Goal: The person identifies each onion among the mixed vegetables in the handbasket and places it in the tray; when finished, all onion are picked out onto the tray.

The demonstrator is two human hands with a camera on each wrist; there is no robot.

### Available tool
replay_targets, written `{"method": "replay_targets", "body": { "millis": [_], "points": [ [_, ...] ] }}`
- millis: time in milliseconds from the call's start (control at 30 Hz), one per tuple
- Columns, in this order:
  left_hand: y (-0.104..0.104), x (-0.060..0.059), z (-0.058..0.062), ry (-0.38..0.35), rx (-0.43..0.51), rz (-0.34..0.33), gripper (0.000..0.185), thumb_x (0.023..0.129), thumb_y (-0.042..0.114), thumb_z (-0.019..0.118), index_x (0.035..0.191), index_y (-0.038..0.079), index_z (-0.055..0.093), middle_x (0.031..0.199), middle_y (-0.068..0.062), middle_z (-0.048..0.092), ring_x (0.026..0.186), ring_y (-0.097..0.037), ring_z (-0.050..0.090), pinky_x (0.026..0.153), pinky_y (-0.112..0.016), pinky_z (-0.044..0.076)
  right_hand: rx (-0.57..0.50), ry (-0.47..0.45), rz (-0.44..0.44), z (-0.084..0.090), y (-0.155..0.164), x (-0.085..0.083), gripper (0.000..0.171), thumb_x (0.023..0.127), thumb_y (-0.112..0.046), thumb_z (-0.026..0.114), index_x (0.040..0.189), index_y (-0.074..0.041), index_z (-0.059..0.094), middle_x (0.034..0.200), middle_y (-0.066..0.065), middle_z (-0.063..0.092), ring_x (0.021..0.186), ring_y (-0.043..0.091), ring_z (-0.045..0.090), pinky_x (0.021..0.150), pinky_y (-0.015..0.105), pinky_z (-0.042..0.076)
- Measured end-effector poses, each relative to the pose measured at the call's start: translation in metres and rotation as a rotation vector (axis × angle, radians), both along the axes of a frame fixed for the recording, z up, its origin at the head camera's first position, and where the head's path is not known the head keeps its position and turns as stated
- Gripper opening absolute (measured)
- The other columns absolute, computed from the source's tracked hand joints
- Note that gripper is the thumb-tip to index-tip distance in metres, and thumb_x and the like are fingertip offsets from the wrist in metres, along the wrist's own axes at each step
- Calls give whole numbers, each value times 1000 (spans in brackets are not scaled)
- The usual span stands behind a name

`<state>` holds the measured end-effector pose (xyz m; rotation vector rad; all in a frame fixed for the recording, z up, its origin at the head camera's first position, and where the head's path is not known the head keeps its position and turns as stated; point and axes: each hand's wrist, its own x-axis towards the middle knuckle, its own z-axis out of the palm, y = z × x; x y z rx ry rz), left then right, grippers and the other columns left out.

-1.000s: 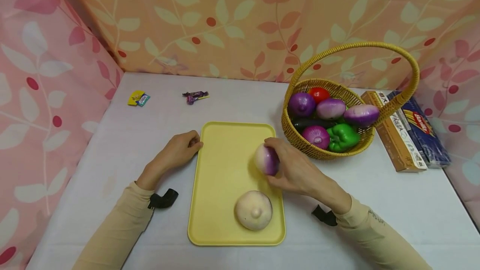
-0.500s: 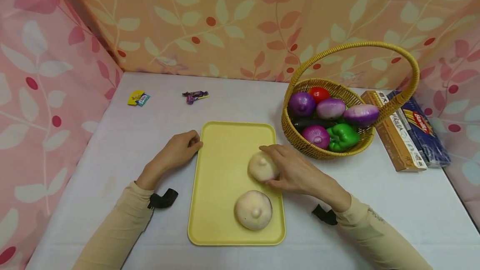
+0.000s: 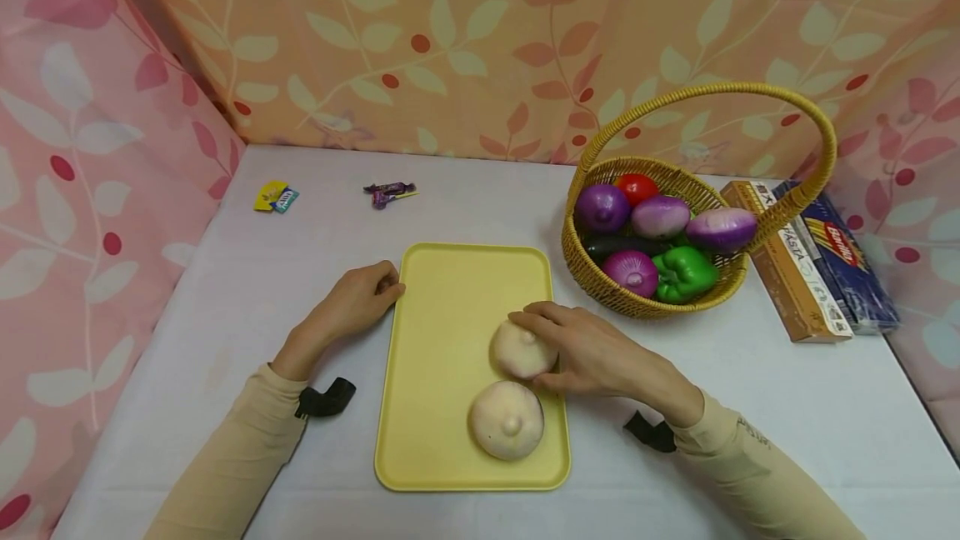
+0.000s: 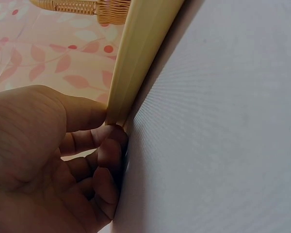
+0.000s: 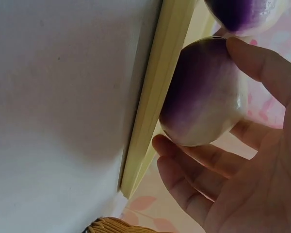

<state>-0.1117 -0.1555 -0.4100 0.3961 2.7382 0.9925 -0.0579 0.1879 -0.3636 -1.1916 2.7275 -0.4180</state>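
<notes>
Hands: right hand (image 3: 592,352) grasping turnip (image 3: 521,350) on yellow tray (image 3: 450,307) | left hand (image 3: 352,304) pinching tray edge

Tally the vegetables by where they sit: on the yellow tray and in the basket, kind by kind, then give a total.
Turnips on the tray: 2, one under the right hand, one nearer the person
Purple vegetables in the basket: 4
Green pepper: 1
Red tomato: 1
Dark eggplant: 1
Total: 9
</notes>
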Motion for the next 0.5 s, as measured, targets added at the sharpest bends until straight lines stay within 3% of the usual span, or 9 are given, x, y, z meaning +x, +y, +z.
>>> {"method": "replay_targets", "body": {
  "millis": [167,267,400,500],
  "points": [
    [0,0,-1,3,-1,0,11,98,15,56,94,6,59,74,-3,52,67,-15,45,62,-29,36,7,-3,-18,9,7,-1,80,77,-43,79,145,-18,45,142,9,52,127,26,54,103,48,45],
    [-1,0,-1,2,3,0,11,98,15,56,94,6,59,74,-3,53,67,-16,45,62,-29,36,-64,52,-88,21,17,-8,71,82,-35,77,143,-15,48,140,11,53,128,30,52,103,52,44],
    [-1,0,-1,-2,7,1,11,98,15,56,95,5,60,75,-3,53,67,-16,46,62,-29,37,-204,303,-287,38,43,-28,53,83,-19,73,132,-4,57,131,19,58,119,37,55,99,54,43],
    [-1,0,-1,-2,9,1,11,98,15,56,95,5,60,75,-4,53,67,-16,46,62,-29,37,-221,517,-479,46,70,-46,49,83,-16,69,127,3,58,125,28,57,114,46,52,97,58,40]
  ]
}}
